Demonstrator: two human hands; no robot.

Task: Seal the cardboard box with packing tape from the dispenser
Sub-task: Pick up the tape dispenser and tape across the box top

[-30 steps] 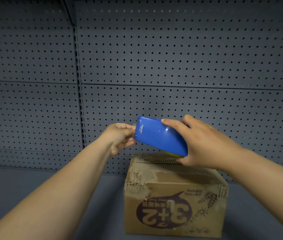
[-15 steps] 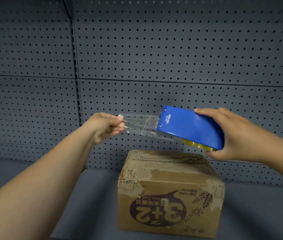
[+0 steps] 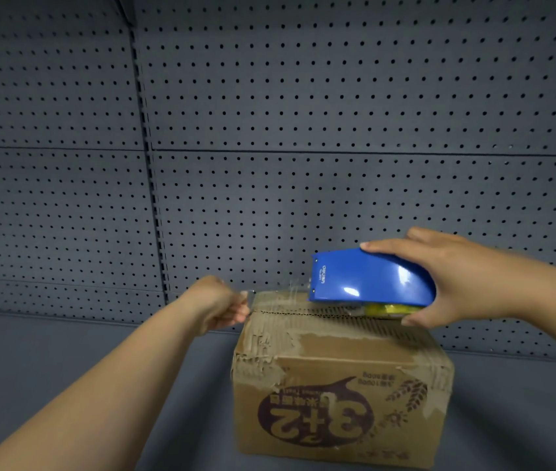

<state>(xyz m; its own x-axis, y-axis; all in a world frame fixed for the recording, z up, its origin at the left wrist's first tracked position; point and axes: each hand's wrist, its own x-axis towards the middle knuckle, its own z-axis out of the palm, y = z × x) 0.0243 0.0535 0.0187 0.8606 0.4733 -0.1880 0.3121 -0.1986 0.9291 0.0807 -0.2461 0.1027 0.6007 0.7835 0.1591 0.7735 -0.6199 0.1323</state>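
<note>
A worn brown cardboard box (image 3: 337, 396) with an upside-down "3+2" print stands on the grey shelf, its top flaps closed. My right hand (image 3: 456, 283) grips a blue tape dispenser (image 3: 368, 278) held low over the box's top, near the centre seam. A strip of clear tape (image 3: 281, 294) runs from the dispenser's mouth to the left. My left hand (image 3: 220, 305) pinches the tape's free end at the box's top left edge.
A grey pegboard wall (image 3: 303, 130) rises right behind the box. The grey shelf surface (image 3: 65, 351) stretches to the left and right of the box.
Both hands came down from mid-air to the box top. The tape was pulled out between them, and its free end now sits at the box's left edge.
</note>
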